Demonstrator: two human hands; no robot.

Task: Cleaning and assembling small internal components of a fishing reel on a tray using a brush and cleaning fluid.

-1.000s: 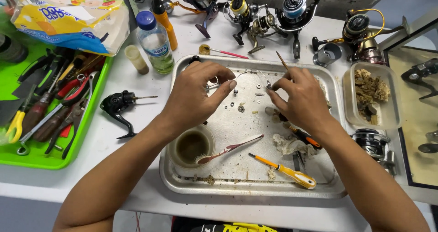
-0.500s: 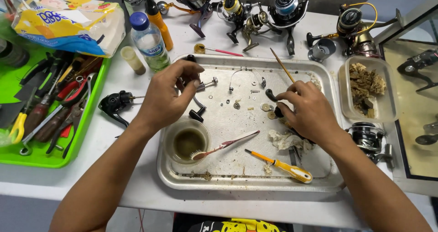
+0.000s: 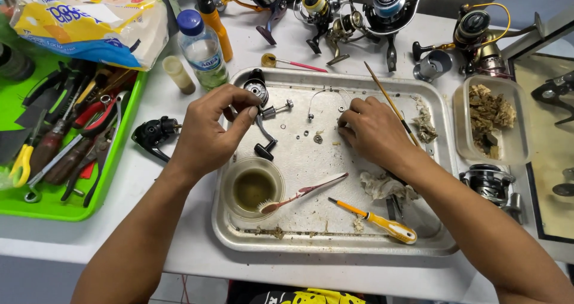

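A metal tray [image 3: 335,244] lies on the white table in front of me. My left hand [image 3: 209,130] is at the tray's upper left, its fingertips closed on a black reel part [image 3: 257,90] beside a crank handle [image 3: 266,142]. My right hand [image 3: 373,130] rests palm down in the tray's middle, fingers curled over small metal parts [image 3: 317,137], with a thin wooden stick [image 3: 382,91] running under it. What its fingertips pinch is hidden. A small cup of murky liquid [image 3: 254,187] holds a toothbrush [image 3: 305,193]. An orange-and-white screwdriver [image 3: 373,220] lies near the tray's front.
A green tray of pliers and tools [image 3: 60,154] sits at left, a tissue pack [image 3: 89,17] behind it. A water bottle [image 3: 203,49], an orange bottle [image 3: 216,26] and several fishing reels [image 3: 359,17] line the back. A clear tub of dirty wadding [image 3: 490,118] is at right.
My left hand has drawn left from the tray's middle to the black reel part at its upper-left corner. My right hand has shifted slightly left and flattened onto the tray.
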